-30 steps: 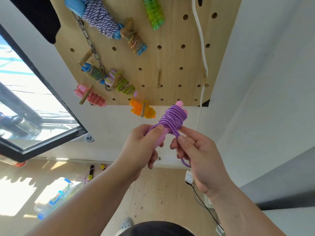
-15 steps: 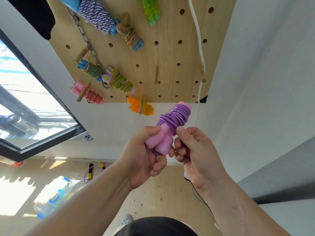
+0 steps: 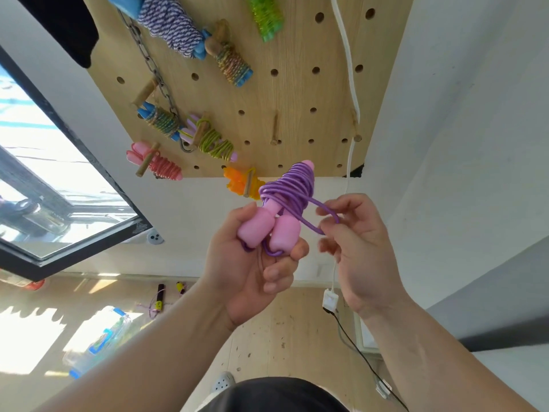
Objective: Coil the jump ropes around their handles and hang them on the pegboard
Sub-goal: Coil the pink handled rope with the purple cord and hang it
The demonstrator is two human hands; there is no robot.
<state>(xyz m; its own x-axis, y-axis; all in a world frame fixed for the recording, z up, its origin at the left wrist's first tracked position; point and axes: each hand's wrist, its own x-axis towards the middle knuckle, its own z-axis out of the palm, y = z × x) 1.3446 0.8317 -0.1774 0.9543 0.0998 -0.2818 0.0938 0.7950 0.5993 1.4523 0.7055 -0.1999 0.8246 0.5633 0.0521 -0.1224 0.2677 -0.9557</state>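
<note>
While the left hand (image 3: 252, 263) clenches round the two pink foam handles (image 3: 267, 230) of the purple cord jump rope (image 3: 292, 188), the bundle sits mid-frame, its long axis pointing up and slightly right toward the pale wooden pegboard (image 3: 297, 93) at upper centre. The right hand (image 3: 359, 248) pinches a loose purple loop (image 3: 326, 209) just right of the coil. A bare wooden peg (image 3: 274, 129) stands above the coil's tip with open board around it. An orange coiled rope (image 3: 242, 184) hangs close to the coil's left, and a white cable (image 3: 350, 75) runs down the board's right.
</note>
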